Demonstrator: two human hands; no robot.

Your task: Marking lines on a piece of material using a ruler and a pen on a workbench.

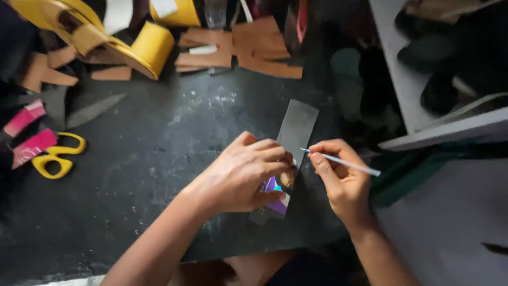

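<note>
- Head view, looking down on a dark, scuffed bench (pixel 159 159).
- Left hand (pixel 246 175) lay flat, fingers curled down, pressing on a long dark grey strip (pixel 297 127) and a small purple-and-white card piece (pixel 275 197) under it.
- Strip lay on the bench right of centre, tilted, upper end away from the person, lower end hidden under the left hand.
- Right hand (pixel 341 177) was pinched shut on a thin white pen (pixel 344 163); blue tip sat at the strip's right edge, just beside the left fingertips.
- Hands were close together, either side of the strip, not touching as far as could be seen.
- Yellow-handled scissors (pixel 55 156) lay at the left of the bench, well apart from both hands; pink pieces (pixel 29 132) just beside them.
- Brown cut-out pieces (pixel 248 47) lay at the far edge, top centre.
- Yellow sandal parts (pixel 143 50) sat top left, near more brown scraps.
- Grey shelf unit (pixel 402 79) stood at right with dark shoes (pixel 439 69) on it; blurry, details could not be told.
- Person's knees showed below the bench edge.
</note>
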